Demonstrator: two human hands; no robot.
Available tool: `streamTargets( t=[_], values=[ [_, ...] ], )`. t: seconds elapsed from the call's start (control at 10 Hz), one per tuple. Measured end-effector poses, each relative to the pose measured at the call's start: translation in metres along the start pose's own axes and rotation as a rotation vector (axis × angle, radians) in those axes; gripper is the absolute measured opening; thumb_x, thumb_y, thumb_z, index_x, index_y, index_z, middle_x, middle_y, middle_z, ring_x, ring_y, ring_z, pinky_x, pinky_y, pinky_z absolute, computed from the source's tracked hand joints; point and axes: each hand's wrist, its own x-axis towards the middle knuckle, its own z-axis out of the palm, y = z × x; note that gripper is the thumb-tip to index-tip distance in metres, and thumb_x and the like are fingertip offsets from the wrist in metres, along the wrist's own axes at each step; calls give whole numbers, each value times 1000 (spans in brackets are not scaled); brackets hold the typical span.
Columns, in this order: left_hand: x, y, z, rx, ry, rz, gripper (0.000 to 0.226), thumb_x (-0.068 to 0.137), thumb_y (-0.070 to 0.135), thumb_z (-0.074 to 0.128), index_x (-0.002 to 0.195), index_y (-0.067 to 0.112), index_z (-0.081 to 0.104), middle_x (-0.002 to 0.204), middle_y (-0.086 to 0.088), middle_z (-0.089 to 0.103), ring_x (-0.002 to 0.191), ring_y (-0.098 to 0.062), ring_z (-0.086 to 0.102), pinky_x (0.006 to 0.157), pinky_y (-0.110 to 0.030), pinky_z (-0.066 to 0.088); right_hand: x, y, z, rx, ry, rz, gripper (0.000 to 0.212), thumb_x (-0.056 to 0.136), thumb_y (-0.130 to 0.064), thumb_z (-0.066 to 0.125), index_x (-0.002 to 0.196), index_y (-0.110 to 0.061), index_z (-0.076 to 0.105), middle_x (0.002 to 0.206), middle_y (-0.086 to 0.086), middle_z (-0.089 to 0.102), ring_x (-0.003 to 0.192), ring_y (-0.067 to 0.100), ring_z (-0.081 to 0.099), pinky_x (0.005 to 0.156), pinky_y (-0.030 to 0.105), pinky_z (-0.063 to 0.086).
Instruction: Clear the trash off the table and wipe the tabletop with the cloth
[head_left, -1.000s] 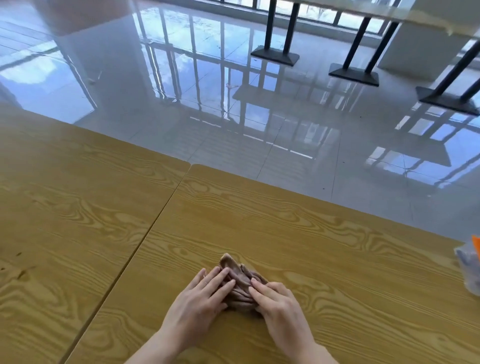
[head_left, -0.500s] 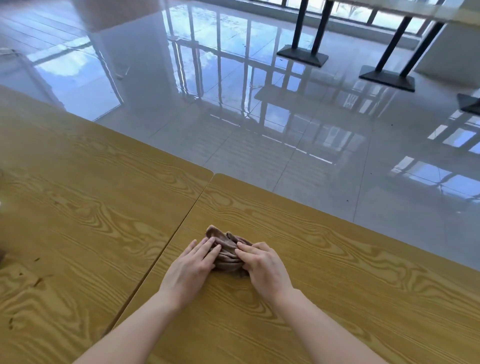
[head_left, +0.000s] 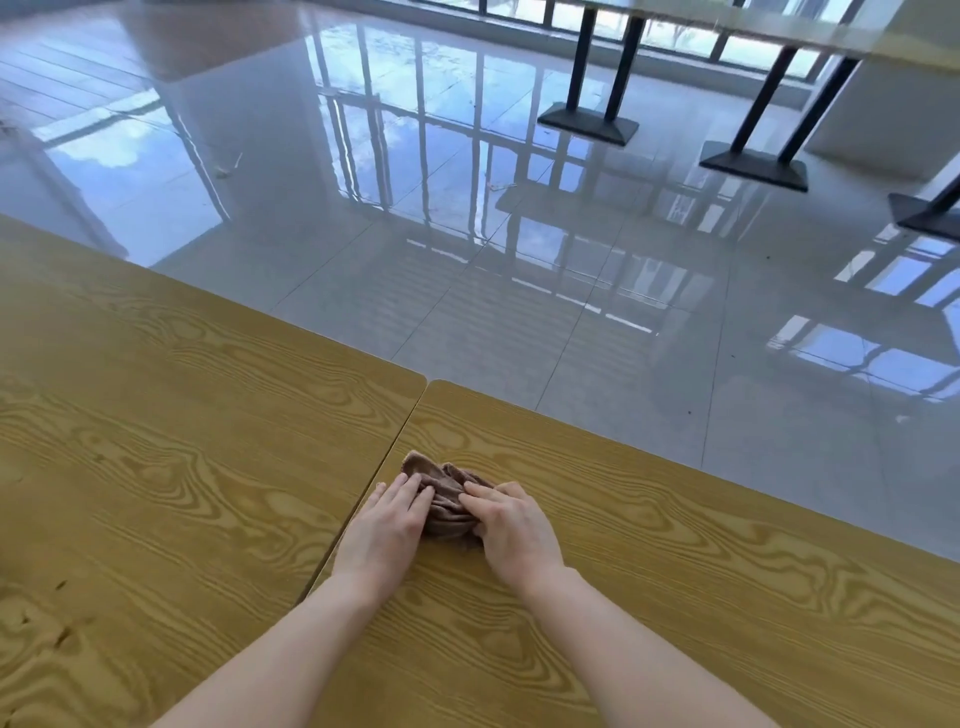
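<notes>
Grip: the bunched brown cloth (head_left: 445, 501) is pressed flat to the tabletop (head_left: 675, 597) under both palms, fingers extended and laid over it, not curled into a pinch. The left hand (head_left: 383, 530) covers the cloth's left flank, the right hand (head_left: 511, 527) its right flank; the fingertips nearly meet over the middle. A crumpled lobe is left exposed just ahead of the fingertips.

Cloth position: directly between and under the hands, on the right-hand panel, its left edge just beside the seam (head_left: 379, 478) between the two panels. The left hand is seen straddling that seam.

Key relation: the cloth's long axis is judged to run roughly fore-aft, away from the body, with the bulk ahead of the palms. Both hands are equally close; neither is favoured.

Judgement: wiping is in progress. No trash is seen near the grip. A few dark specks (head_left: 62, 584) are seen well left of the grip, on the left panel (head_left: 156, 467), so a stroke across the seam is probably needed. The bunched cloth may catch there.
</notes>
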Motion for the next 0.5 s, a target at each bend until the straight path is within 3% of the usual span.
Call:
streamTargets(
  t=[0.1, 0.2, 0.5],
  values=[
    [4, 14, -23, 40, -117, -62, 51, 93, 11, 44, 144, 16, 42, 154, -7, 38, 145, -26, 28, 118, -50, 19, -2, -6, -14, 10, -168, 56, 53, 91, -13, 61, 141, -27, 50, 153, -9, 40, 133, 22, 35, 111, 38, 33],
    [6, 29, -48, 61, -149, -107, 57, 90, 26, 46, 146, 21, 35, 158, -8, 29, 148, -26, 19, 118, -55, 15, -12, -7, -33, 92, -153, 101, 55, 91, -18, 62, 143, -30, 46, 156, -6, 35, 139, 21, 28, 115, 36, 28],
    [8, 91, -109, 70, -66, -16, 74, 92, 52, 42, 154, 22, 15, 163, -11, 11, 150, -29, 3, 118, -59, 10, -80, 18, -106, 106, 112, 243, 63, 90, -30, 66, 148, -25, 40, 155, -1, 37, 143, 21, 28, 116, 35, 27]
  ],
)
